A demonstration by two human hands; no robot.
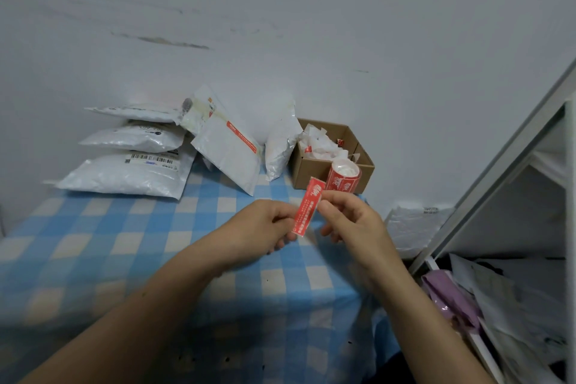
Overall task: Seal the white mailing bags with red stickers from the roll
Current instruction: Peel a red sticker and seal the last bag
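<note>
**Sticker in hand, bags waiting**

White mailing bags [124, 176]: piled at 10 o'clock on the counter [124, 243]. I judge them soft, light and slippery, so grip near the flap.

Roll [343, 176]: at 1 o'clock, against the cardboard box [311, 170].

Red sticker [307, 212]: centre, above the counter. Left hand [258, 227] fingers pinch its lower end, right hand [352, 218] fingers its upper edge. White print. Probably flimsy and tacky, so I'd hold the edges only.

I see a blue-checked surface [124, 243]: white mailing bags [124, 174] piled far left, a cardboard box [311, 170] and sticker roll [343, 178] far right.
</note>
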